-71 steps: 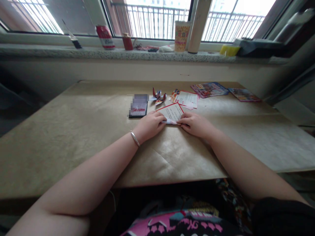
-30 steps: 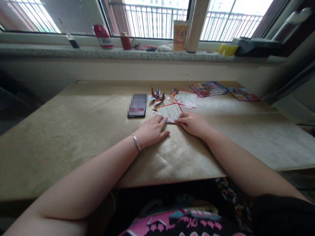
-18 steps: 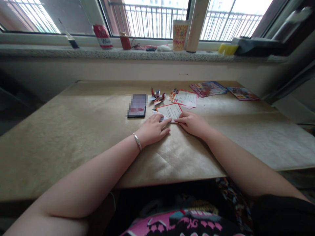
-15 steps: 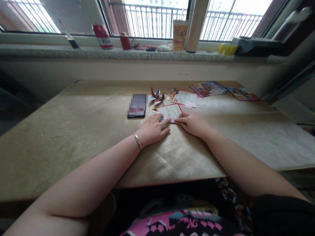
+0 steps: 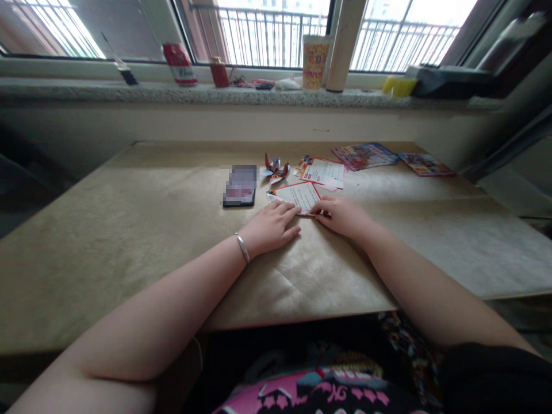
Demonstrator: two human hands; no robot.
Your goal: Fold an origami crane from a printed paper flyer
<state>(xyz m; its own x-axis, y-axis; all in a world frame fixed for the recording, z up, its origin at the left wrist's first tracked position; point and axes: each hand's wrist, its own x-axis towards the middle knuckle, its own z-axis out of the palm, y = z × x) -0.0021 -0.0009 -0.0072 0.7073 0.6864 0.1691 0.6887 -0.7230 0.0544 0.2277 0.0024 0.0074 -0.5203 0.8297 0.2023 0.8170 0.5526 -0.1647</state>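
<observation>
A printed sheet of paper (image 5: 302,194) with red edging and lines of text lies on the table before me, its near edge folded up in a narrow strip. My left hand (image 5: 273,226) lies flat across its near left part, fingers stretched out and thumb apart on the tabletop. At the near right corner, my right hand (image 5: 340,217) has its fingers bent and closed on the paper's edge. Just beyond the sheet stands a folded paper figure (image 5: 276,171) with pointed tips. The fold under my fingers is partly hidden.
A phone (image 5: 240,185) lies left of the sheet. Behind are more printed sheets (image 5: 325,172), a stack of colourful prints (image 5: 366,156) and another colourful print (image 5: 425,164). On the windowsill (image 5: 259,98) stand a red can (image 5: 179,63) and a patterned cup (image 5: 314,62).
My right fingers have drawn slightly right, away from my left fingertips, and are more bent. My left hand has shifted slightly, its fingers straighter along the fold.
</observation>
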